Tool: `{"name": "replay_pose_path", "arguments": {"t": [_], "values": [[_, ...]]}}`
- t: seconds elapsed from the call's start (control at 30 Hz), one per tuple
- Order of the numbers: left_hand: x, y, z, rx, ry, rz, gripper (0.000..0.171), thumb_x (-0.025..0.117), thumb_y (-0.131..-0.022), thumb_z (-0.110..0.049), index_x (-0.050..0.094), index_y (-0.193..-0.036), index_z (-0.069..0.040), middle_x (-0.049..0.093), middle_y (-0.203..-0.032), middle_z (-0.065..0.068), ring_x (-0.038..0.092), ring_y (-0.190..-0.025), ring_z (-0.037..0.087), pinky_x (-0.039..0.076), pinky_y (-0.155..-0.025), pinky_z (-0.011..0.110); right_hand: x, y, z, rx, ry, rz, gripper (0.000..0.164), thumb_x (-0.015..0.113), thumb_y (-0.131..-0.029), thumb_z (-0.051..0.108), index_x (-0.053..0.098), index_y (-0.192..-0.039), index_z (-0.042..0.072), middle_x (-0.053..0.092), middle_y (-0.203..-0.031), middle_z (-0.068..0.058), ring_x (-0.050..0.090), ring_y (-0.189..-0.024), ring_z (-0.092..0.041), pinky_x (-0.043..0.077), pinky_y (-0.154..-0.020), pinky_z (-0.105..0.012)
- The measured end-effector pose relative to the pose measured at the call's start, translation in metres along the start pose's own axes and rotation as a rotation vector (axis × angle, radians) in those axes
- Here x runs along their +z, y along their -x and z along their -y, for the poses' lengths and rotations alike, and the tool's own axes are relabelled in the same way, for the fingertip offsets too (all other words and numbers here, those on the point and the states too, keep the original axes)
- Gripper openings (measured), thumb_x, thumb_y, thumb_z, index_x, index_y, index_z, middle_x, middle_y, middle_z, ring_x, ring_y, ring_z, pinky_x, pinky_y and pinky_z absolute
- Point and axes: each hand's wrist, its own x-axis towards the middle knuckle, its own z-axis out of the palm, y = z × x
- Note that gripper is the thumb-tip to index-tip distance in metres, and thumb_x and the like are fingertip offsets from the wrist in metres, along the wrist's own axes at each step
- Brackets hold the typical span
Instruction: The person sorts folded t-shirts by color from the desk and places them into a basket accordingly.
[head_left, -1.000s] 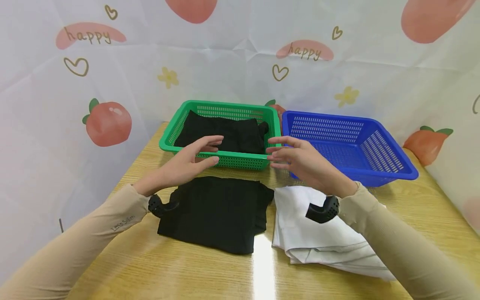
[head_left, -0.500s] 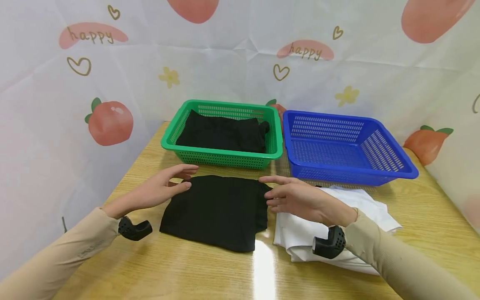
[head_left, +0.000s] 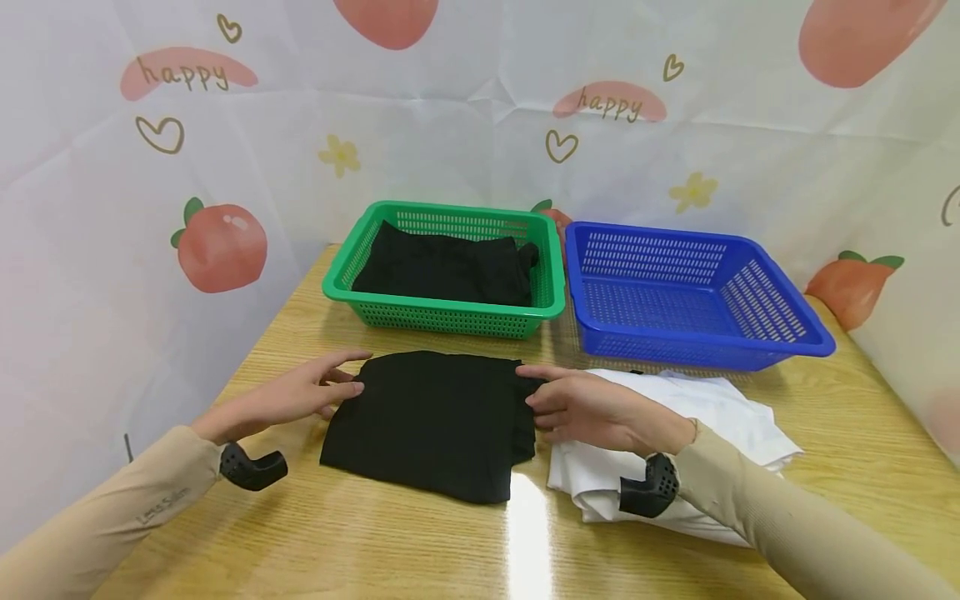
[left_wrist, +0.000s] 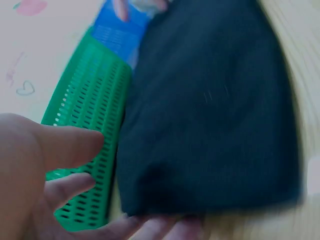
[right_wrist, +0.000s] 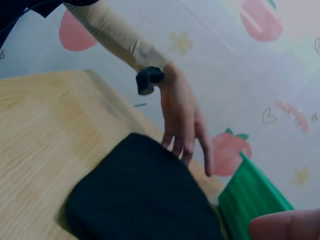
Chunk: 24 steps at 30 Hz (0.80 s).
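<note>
A folded black garment (head_left: 427, 425) lies flat on the wooden table, its kind hard to tell. At its left edge, my left hand (head_left: 296, 393) has loosely extended fingers, with the fingertips at the lower edge of the cloth in the left wrist view. Over on the right edge, my right hand (head_left: 600, 408) touches or nearly touches the cloth, its fingers relaxed; some fingertips are hidden. Below the right hand and wrist lies a stack of folded white cloth (head_left: 720, 417), partly covered by them.
Behind the black garment stands a green basket (head_left: 450, 317) with folded black cloth (head_left: 442, 267) inside. A blue basket (head_left: 690, 346) stands to its right, behind the white stack. A printed curtain (head_left: 450, 125) hangs behind the table (head_left: 360, 542).
Both hands have come back from in front of the baskets and lowered, spreading apart to either side of the folded black garment. The garments and baskets stay in place.
</note>
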Motion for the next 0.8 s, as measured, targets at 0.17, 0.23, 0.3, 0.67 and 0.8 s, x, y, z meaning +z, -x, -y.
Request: {"name": "replay_pose_path", "arguments": {"t": [0.17, 0.23, 0.3, 0.67, 0.8], "values": [[0.002, -0.001, 0.004, -0.064, 0.214, 0.073, 0.063, 0.062, -0.099, -0.033, 0.034, -0.154, -0.021, 0.020, -0.159, 0.011, 0.037, -0.134, 0.036, 0.038, -0.103, 0.053, -0.005, -0.011, -0.006, 0.013, -0.055, 0.032, 0.069, 0.052, -0.096, 0.002, 0.020, -0.156, 0.011, 0.029, -0.150, -0.024, 0.037, -0.133, -0.037, 0.035, -0.105, -0.048], [0.005, -0.002, 0.003, -0.081, 0.324, 0.091, 0.064, 0.063, -0.098, -0.029, 0.034, -0.154, -0.019, 0.015, -0.159, 0.007, 0.038, -0.135, 0.034, 0.033, -0.107, 0.054, -0.006, -0.016, -0.009, 0.015, -0.071, 0.040, 0.068, 0.051, -0.096, 0.001, 0.021, -0.156, 0.010, 0.033, -0.149, -0.027, 0.037, -0.134, -0.039, 0.033, -0.108, -0.050], [0.009, -0.003, 0.001, -0.093, 0.453, 0.105, 0.064, 0.063, -0.098, -0.024, 0.033, -0.154, -0.016, 0.017, -0.159, 0.009, 0.044, -0.131, 0.032, 0.034, -0.107, 0.051, -0.006, -0.019, -0.011, 0.013, -0.069, 0.039, 0.066, 0.050, -0.096, 0.001, 0.021, -0.155, 0.008, 0.034, -0.148, -0.027, 0.037, -0.135, -0.041, 0.033, -0.108, -0.051], [0.022, -0.008, -0.002, -0.025, 0.250, -0.016, 0.061, 0.070, -0.093, -0.024, 0.045, -0.149, -0.021, 0.016, -0.159, 0.008, 0.014, -0.143, 0.035, 0.021, -0.110, 0.061, 0.004, -0.031, -0.021, -0.007, -0.052, -0.044, 0.067, 0.053, -0.089, -0.012, 0.035, -0.151, 0.007, 0.039, -0.147, -0.021, 0.051, -0.122, -0.034, 0.044, -0.099, -0.048], [0.022, -0.008, -0.003, 0.041, 0.179, -0.048, 0.062, 0.071, -0.092, -0.020, 0.044, -0.149, -0.021, 0.021, -0.157, 0.009, 0.017, -0.141, 0.037, 0.030, -0.106, 0.058, 0.009, -0.035, -0.021, -0.037, -0.017, -0.090, 0.067, 0.058, -0.087, -0.012, 0.040, -0.149, 0.008, 0.038, -0.145, -0.019, 0.056, -0.101, -0.023, 0.047, -0.090, -0.039]]}}
